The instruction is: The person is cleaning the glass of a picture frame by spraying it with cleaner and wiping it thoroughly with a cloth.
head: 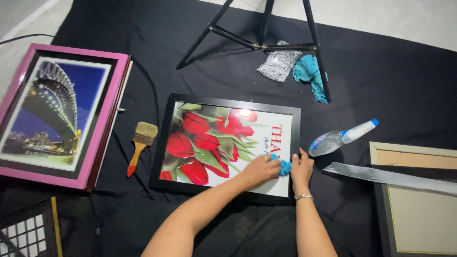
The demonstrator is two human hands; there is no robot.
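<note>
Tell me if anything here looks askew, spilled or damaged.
Nothing looks spilled or broken. The plastic bottle lies on its side beside the black-framed tulip picture, and two cloths sit crumpled under the tripod.

One camera, worn on the head, looked steeply down at a black cloth (381,71) spread on the floor. It sat close above the work, so both forearms entered from the bottom edge and the framed tulip print (223,143) lay near the middle. The view faced forward and away from the body, with tripod legs (264,43) at the top edge. No second view shared the scene.
</note>
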